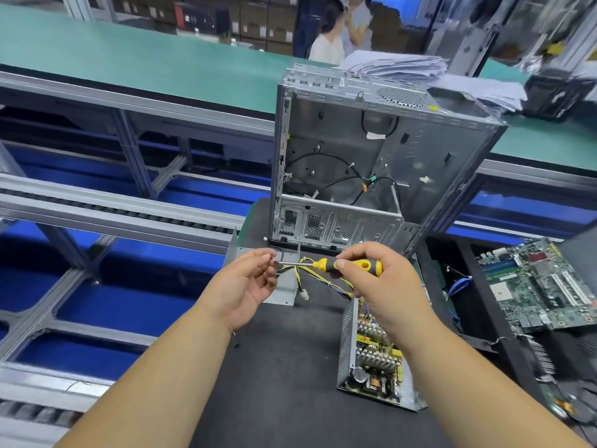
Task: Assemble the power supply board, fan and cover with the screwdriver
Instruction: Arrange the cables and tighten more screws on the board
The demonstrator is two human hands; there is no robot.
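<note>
The right hand (371, 279) has its grip closed around the yellow-black screwdriver (347, 266). The left hand (250, 281) pinches a small screw (272, 257) at the tip. The power supply board (376, 360) lies near right on the counter (284, 367), partly hidden by the right wrist.

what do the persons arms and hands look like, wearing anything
Both forearms are bare from the bottom edge of the view up to the wrists; no sleeves show. The left hand and the right hand wear no gloves. No watch, wrist strap or ring can be seen on either. The fingers are uncovered, nails short. Anything above the forearms lies outside the view.
</note>
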